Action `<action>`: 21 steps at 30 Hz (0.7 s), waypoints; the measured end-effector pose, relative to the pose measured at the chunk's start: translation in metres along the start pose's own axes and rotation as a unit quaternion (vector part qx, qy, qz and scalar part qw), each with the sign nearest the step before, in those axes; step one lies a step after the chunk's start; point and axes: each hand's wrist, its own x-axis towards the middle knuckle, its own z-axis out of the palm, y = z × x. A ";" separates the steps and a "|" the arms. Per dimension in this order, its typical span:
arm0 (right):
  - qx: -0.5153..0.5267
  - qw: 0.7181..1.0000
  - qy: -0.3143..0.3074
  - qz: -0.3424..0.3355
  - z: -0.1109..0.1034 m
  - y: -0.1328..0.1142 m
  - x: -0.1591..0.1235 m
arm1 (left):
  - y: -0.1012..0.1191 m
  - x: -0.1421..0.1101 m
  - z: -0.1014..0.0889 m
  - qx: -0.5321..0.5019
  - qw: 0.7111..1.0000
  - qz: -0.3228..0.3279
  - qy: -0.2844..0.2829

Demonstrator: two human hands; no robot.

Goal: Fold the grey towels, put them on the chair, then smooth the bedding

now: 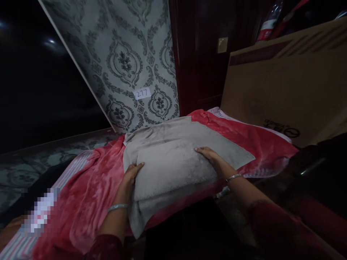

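Note:
A grey plush cloth [173, 169] lies partly folded over itself, its doubled section nearest me and a flat single layer spreading behind. My left hand [132, 172] grips the left side of the folded section, thumb on top and the other fingers mostly hidden at the edge. On the opposite side, my right hand [209, 154] holds the fold with its thumb along the top; its remaining fingers are largely out of sight. A front corner of the cloth droops below my left hand. Underneath is a red plush blanket [94, 191], visible on both sides.
Striped fabric [78, 164] shows under the red blanket. A patterned wall [124, 61] with a paper label [142, 93] stands behind. To the right are a large cardboard box [284, 83] and a bottle [269, 21]; a dark screen-like panel [46, 72] is at left.

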 end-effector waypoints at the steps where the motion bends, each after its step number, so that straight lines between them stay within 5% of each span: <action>1: 0.010 1.000 -0.015 0.004 0.001 -0.002 -0.001 | 0.002 -0.001 0.001 -0.001 1.000 0.002 -0.002; 11: 0.079 0.990 -0.031 -0.113 -0.005 -0.025 0.002 | 0.007 0.005 0.000 -0.026 0.993 0.114 0.007; 16: -0.013 0.996 0.037 -0.074 -0.008 -0.007 0.006 | -0.022 0.012 0.006 -0.010 0.998 0.069 -0.007; 21: -0.034 0.997 0.040 -0.063 -0.011 0.004 0.003 | -0.028 0.015 0.006 0.001 0.998 0.060 -0.024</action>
